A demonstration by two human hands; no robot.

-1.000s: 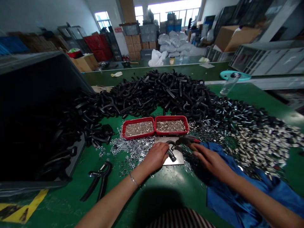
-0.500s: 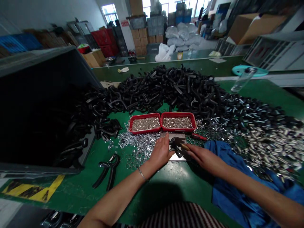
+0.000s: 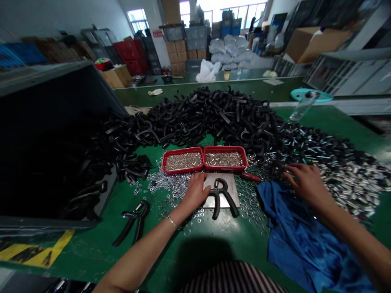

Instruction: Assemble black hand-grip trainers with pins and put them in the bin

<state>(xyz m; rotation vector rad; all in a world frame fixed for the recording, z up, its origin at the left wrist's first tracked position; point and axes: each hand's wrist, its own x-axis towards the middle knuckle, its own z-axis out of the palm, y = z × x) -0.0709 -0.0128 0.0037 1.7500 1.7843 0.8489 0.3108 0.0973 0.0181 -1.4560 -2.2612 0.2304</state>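
A black hand grip (image 3: 225, 191) lay on a metal plate (image 3: 209, 202), seemingly for firm backing; the left hand (image 3: 196, 190) touched its left side, perhaps steadying it; the right hand (image 3: 308, 184) was near blue cloth (image 3: 293, 240); whether either pinched anything was unclear.

My left hand (image 3: 197, 192) hides part of the left edge of the metal plate (image 3: 232, 183); contact between its thumb and the black hand exerciser (image 3: 231, 201) cannot be judged. Right of the plate, my right hand (image 3: 309, 184) meets a dark, blurred patch at its fingertips, so anything held is indistinct. Left of and nearer than the plate, my left forearm (image 3: 146, 252) is cropped below. Beyond the plate, single pieces in the red trays (image 3: 226, 168) are too small to identify. Far left of it, the grey crate (image 3: 102, 91) is cut off, its interior lost in shadow.
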